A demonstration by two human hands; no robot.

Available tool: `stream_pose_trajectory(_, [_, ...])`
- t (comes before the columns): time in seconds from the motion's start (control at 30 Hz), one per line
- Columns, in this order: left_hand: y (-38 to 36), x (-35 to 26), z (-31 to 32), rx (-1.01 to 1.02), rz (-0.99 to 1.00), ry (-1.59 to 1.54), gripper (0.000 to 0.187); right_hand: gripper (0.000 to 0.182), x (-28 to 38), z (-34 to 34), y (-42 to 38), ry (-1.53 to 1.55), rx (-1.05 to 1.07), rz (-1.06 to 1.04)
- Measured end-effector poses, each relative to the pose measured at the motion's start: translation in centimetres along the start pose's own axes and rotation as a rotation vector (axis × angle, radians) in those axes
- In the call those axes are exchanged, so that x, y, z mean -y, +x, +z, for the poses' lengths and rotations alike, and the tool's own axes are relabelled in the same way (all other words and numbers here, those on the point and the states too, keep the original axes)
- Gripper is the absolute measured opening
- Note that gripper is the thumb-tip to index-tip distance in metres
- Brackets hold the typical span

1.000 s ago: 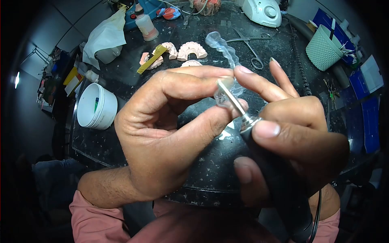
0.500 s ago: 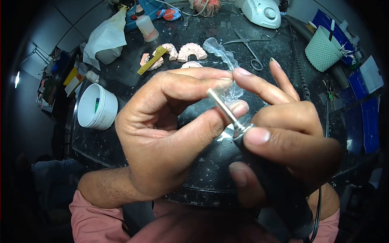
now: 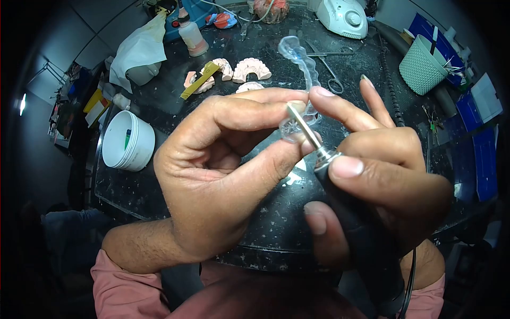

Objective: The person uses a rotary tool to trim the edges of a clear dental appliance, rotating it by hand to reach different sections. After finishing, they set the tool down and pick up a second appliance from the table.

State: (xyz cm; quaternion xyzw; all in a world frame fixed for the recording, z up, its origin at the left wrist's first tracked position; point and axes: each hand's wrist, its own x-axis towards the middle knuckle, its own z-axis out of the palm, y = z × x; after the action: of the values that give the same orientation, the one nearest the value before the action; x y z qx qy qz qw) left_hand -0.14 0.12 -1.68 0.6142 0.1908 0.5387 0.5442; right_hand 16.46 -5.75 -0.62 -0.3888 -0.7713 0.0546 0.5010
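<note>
My left hand [image 3: 218, 165] pinches a clear plastic dental aligner [image 3: 304, 64] between thumb and fingertips, its curved toothed arch rising beyond the fingers. Wrapped around the black body of a rotary handpiece [image 3: 361, 228] is my right hand [image 3: 388, 165]. The handpiece's slim metal shank [image 3: 305, 127] points up and left, its tip overlapping the near end of the aligner in this view. My right index fingertip reaches to the aligner beside my left fingers, and another right finger sticks up free. A cord hangs from the handpiece's lower end.
Pink plaster dental models [image 3: 251, 69] lie behind my hands, with a yellow strip [image 3: 200, 80] across some. Scissors [image 3: 332, 77] rest behind the aligner. A white tub [image 3: 129, 141] stands left, a squeeze bottle [image 3: 192, 34] farther back. A white control box [image 3: 345, 18] and green basket [image 3: 423, 65] are right.
The aligner has turned more upright, its far end shifting right and up. The handpiece and my right hand have moved slightly right, the metal tip now higher.
</note>
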Motion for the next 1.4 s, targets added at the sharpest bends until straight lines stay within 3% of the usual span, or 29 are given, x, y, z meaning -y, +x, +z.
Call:
stream_pose_trajectory(0.13, [0.0,0.2,0.1,0.033,0.037,-0.044,0.027,0.040,0.6,-1.2,0.8,-0.079,0.218,-0.011])
stream_pose_trajectory(0.2, [-0.1,0.0,0.1,0.033,0.016,-0.108,0.027,0.040,0.1,-0.5,0.4,-0.070,0.054,-0.024])
stream_pose_trajectory(0.33, [-0.1,-0.1,0.2,0.038,-0.074,-0.162,0.027,0.040,-0.1,-0.3,0.4,-0.079,0.036,-0.058])
stream_pose_trajectory(0.4, [-0.2,0.1,0.0,0.041,-0.066,-0.208,0.026,0.039,-0.6,0.2,0.1,-0.085,-0.094,-0.055])
stream_pose_trajectory(0.5, [0.0,0.1,-0.3,0.105,-0.002,-0.136,0.027,0.039,0.0,-0.5,0.5,-0.136,0.012,-0.084])
stream_pose_trajectory(0.53, [0.1,0.0,-0.1,0.086,-0.018,-0.140,0.028,0.039,-0.4,-0.7,0.8,-0.170,-0.025,-0.191])
stream_pose_trajectory(0.7, [0.0,-0.2,-0.2,0.041,-0.075,-0.181,0.029,0.042,-1.2,-0.3,0.4,-0.013,-0.045,-0.117])
stream_pose_trajectory(0.8, [0.1,-0.1,-0.2,0.070,-0.026,-0.097,0.030,0.039,-1.6,0.3,0.3,0.042,-0.191,-0.121])
stream_pose_trajectory(1.13, [0.2,0.1,-0.2,0.036,0.010,-0.102,0.029,0.041,-1.5,-0.2,0.3,0.029,-0.106,-0.123])
stream_pose_trajectory(1.2, [0.3,0.2,-0.5,0.078,0.075,-0.035,0.029,0.041,-1.5,0.6,0.1,0.094,-0.258,-0.083])
stream_pose_trajectory(1.33, [0.3,0.3,-0.7,0.077,0.072,-0.059,0.030,0.042,-1.5,-0.1,0.1,0.045,-0.118,-0.090])
stream_pose_trajectory(1.4, [0.3,0.1,-0.8,0.100,0.078,-0.013,0.029,0.043,-1.5,0.7,0.1,0.083,-0.284,-0.068])
